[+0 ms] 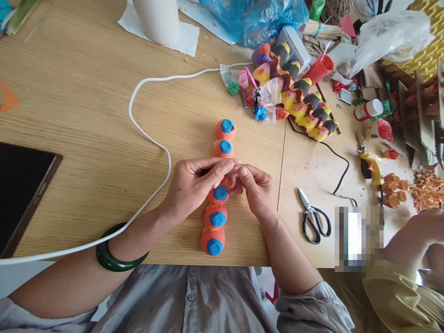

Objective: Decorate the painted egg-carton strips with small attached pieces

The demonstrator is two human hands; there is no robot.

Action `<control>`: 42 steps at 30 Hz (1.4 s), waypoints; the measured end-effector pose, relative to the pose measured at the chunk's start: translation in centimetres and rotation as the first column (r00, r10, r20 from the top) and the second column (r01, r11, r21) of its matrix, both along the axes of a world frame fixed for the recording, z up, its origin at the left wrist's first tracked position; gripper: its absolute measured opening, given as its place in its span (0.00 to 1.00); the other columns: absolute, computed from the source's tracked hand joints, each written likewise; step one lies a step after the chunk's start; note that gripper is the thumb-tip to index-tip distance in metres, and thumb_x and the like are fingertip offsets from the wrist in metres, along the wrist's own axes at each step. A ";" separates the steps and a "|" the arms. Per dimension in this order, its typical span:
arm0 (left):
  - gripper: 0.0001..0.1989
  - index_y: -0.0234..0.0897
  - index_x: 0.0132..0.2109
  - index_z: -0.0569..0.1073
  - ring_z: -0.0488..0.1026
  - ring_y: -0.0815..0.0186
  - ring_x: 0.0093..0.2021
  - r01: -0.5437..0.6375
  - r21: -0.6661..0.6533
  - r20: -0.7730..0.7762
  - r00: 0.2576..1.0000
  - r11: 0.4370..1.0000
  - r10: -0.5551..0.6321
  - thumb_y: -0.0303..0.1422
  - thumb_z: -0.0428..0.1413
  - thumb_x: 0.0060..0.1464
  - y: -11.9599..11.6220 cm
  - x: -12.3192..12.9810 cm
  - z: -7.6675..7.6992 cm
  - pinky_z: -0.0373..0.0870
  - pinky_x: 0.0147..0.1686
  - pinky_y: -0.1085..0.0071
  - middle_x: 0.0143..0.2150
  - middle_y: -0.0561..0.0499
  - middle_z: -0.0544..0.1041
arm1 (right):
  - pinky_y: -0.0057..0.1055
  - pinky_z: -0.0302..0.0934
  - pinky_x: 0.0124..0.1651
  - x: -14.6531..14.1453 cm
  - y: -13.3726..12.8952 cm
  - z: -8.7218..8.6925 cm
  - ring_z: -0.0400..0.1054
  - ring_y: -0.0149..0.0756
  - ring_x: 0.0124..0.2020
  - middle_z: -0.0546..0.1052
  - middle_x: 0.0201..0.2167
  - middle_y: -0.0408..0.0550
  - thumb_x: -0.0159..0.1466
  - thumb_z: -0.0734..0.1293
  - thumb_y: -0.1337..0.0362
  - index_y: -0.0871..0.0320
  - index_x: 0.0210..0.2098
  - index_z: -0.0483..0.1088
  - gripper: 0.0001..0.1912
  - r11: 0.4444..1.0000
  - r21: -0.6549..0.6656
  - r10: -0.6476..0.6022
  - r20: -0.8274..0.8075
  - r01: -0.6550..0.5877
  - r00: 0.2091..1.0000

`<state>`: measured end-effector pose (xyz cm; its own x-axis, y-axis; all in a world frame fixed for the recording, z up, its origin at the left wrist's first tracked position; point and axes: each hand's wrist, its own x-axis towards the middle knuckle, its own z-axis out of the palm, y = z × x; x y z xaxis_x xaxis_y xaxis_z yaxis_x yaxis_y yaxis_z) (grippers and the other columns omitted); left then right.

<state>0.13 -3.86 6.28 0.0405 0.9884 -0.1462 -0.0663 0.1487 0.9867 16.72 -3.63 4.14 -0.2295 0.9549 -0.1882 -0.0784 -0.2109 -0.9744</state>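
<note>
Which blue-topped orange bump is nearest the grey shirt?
The end bump, just inside the table's front edge; the other visible bumps line up beyond it, farther from the shirt.

This is a craft workspace, though whether it sits in a home, a school or a studio cannot be told. A pale wood-grained table [90, 97] carries black-handled metal scissors [308, 208], a yellow-and-black hand tool [375, 172], a white-capped plastic bottle [373, 109] and heaped small orange cut pieces [430, 192]. Painted yellow-and-black bumpy strips [308, 104] and an orange lumpy strip with blue discs [215, 218] show handmade work. Another person's arm [405, 238] rests at the right.
</note>
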 end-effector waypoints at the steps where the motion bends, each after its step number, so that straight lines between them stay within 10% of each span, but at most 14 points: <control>1: 0.11 0.41 0.38 0.86 0.71 0.69 0.27 0.003 -0.002 0.005 1.000 1.000 -0.003 0.40 0.62 0.62 0.0 0.0 0.0 0.70 0.29 0.72 0.24 0.55 0.75 | 0.29 0.67 0.31 0.0 0.0 0.0 0.66 0.28 0.23 0.75 0.24 0.41 0.66 0.71 0.40 0.55 0.29 0.77 0.24 1.000 -0.002 -0.003 0.001 0.003 1.000; 11: 0.11 0.39 0.38 0.87 0.64 0.72 0.23 0.046 -0.019 0.111 0.993 0.999 -0.043 0.41 0.64 0.60 0.0 0.0 -0.4 0.65 0.24 0.75 0.22 0.56 0.70 | 0.27 0.66 0.30 0.1 0.0 -0.6 0.67 0.27 0.23 0.74 0.24 0.39 0.64 0.75 0.46 0.55 0.33 0.79 0.19 1.000 -0.004 -0.018 -0.097 0.018 0.995; 20: 0.13 0.39 0.45 0.87 0.64 0.74 0.23 -0.081 0.173 -0.070 0.993 0.982 0.095 0.41 0.62 0.65 0.3 -0.5 -0.8 0.66 0.26 0.76 0.21 0.58 0.69 | 0.29 0.65 0.26 0.4 1.0 -0.4 0.59 0.28 0.20 0.71 0.21 0.41 0.70 0.54 0.33 0.58 0.46 0.82 0.39 0.979 -0.194 0.009 -0.255 -0.060 0.967; 27: 0.11 0.39 0.53 0.85 0.77 0.73 0.30 0.126 0.661 -0.409 0.887 0.740 0.214 0.30 0.59 0.69 0.6 -1.1 -1.9 0.72 0.36 0.78 0.32 0.53 0.84 | 0.28 0.61 0.19 0.8 0.8 0.1 0.50 0.29 0.13 0.72 0.17 0.38 0.71 0.42 0.31 0.59 0.65 0.72 0.49 0.918 -0.262 0.172 -0.417 -0.299 0.893; 32: 0.11 0.38 0.54 0.84 0.79 0.73 0.31 0.244 0.712 -0.537 0.793 0.658 0.287 0.31 0.59 0.69 0.8 -1.3 -2.9 0.71 0.34 0.79 0.35 0.52 0.85 | 0.30 0.62 0.19 0.9 0.4 0.5 0.52 0.29 0.12 0.76 0.18 0.40 0.70 0.39 0.31 0.60 0.72 0.62 0.51 0.884 -0.270 0.244 -0.432 -0.382 0.868; 42: 0.10 0.40 0.45 0.86 0.82 0.65 0.35 -0.060 0.407 -0.354 0.909 0.912 0.218 0.38 0.61 0.66 1.2 -1.1 -1.6 0.78 0.38 0.72 0.36 0.52 0.87 | 0.27 0.58 0.20 1.1 0.6 0.6 0.55 0.28 0.13 0.78 0.19 0.43 0.73 0.44 0.34 0.65 0.70 0.65 0.48 0.901 -0.255 0.238 -0.388 -0.352 0.890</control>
<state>-0.96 -2.65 4.64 -0.0830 0.9608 0.2644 0.3367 -0.2227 0.9149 17.78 -3.02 4.71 -0.5945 0.7373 -0.3208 -0.2774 -0.5626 -0.7788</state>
